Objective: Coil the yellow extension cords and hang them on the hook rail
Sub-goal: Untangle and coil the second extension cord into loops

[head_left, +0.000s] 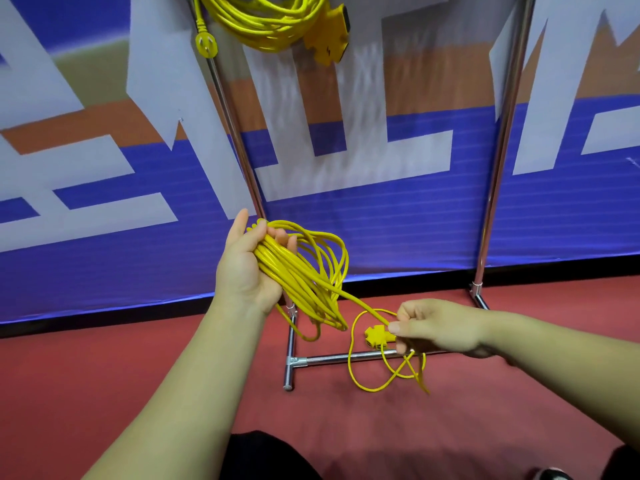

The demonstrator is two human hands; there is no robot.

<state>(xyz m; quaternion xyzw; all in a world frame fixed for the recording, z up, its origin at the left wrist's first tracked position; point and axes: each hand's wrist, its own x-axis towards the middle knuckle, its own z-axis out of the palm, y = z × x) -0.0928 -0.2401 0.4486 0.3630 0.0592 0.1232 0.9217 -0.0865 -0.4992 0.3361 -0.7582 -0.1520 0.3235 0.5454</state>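
- A single camera, worn on the person's head, gives the only view; it faces forward and steeply down.
- The red floor [104, 375] fills the lower part, a blue banner [381, 230] the upper.
- Both forearms enter from the bottom edge; the left hand [242, 271] and right hand [440, 327], each holding the yellow cord [301, 271], sit close to the lens near mid-frame.
- The metal rack [329, 358] stands just beyond the hands; its uprights run to the top edge, which cuts off a hung coil [270, 26].
- In the wide-angle picture the uprights lean together downward and the banner's lower edge bows.
- Dark clothing [270, 455] shows at the bottom edge.
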